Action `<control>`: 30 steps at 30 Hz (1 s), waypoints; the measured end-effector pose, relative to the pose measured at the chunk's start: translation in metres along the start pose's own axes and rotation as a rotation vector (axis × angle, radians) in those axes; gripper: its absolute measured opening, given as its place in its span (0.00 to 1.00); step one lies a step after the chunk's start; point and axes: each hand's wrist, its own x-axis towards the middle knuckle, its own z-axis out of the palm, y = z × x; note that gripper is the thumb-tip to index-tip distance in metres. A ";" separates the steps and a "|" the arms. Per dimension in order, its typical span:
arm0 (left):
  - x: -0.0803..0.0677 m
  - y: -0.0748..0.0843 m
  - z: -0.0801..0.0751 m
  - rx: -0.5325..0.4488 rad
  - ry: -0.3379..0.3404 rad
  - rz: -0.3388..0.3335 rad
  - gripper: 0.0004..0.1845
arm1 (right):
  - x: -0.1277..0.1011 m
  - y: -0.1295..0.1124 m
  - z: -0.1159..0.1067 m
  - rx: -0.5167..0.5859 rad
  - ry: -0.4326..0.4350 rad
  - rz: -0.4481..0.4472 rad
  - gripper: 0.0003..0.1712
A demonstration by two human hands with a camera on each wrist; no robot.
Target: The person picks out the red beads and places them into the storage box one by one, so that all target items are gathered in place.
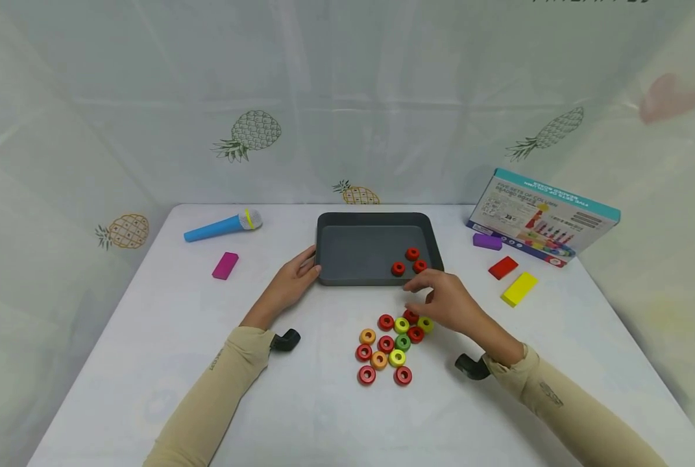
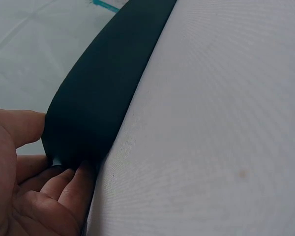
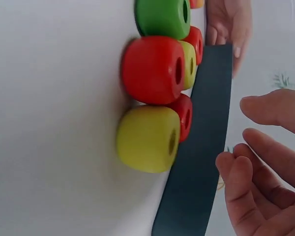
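The left hand (image 1: 291, 280) lay against the near left corner of the dark grey tray (image 1: 325, 250), thumb on the outer wall and fingers curled round the corner beneath it, as the left wrist view showed. The right hand (image 1: 448, 300) hovered just in front of the tray's near right corner, over the far edge of the cluster of wooden beads (image 1: 390, 347), its fingers loosely spread and holding nothing. That cluster of red, orange, yellow and green beads lay on the white table (image 1: 148, 363) just in front of the tray, and three red beads (image 1: 409, 261) sat inside the tray at its near right corner. A toy microphone (image 1: 221, 226) and a magenta block (image 1: 225, 266) lay to the left; a purple block (image 1: 487, 242), a red block (image 1: 503, 267), a yellow block (image 1: 519, 288) and the printed box (image 1: 542, 215) lay to the right.
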 end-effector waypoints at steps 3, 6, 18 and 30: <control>0.000 0.001 0.000 0.009 -0.004 -0.002 0.34 | -0.004 0.002 0.002 0.000 -0.027 0.009 0.17; 0.000 0.001 0.000 0.020 -0.003 -0.007 0.34 | -0.007 0.005 0.006 0.001 -0.054 0.011 0.17; -0.002 0.003 -0.001 0.015 -0.005 -0.011 0.34 | -0.013 0.009 0.016 0.017 -0.090 0.019 0.14; 0.000 0.000 0.000 0.006 -0.010 -0.009 0.34 | -0.015 0.011 0.019 0.004 -0.070 0.034 0.14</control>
